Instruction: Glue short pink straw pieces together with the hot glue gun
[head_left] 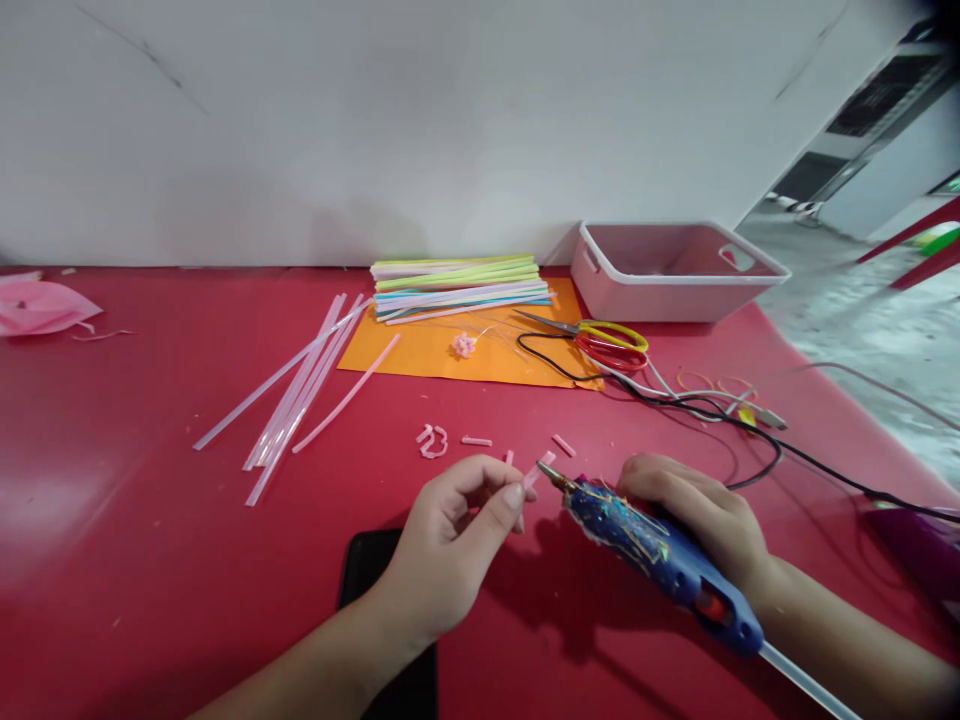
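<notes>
Between the thumb and fingers of my left hand is a short pink strip. My right hand is wrapped round a blue hot glue gun, streaked with dried glue, with a clear glue stick poking from its back. The gun's metal nozzle meets or nearly meets the strip's far end; I cannot tell which. Short cut pink pieces and a curled pink piece lie just beyond my left hand. Under my left forearm is a black phone-like slab, partly hidden.
On an orange sheet are a bundle of coloured strips, a small pink flower and scissors. Long pink strips lie left. A pink basket stands back right, near tangled cables. A white wall bounds the red table.
</notes>
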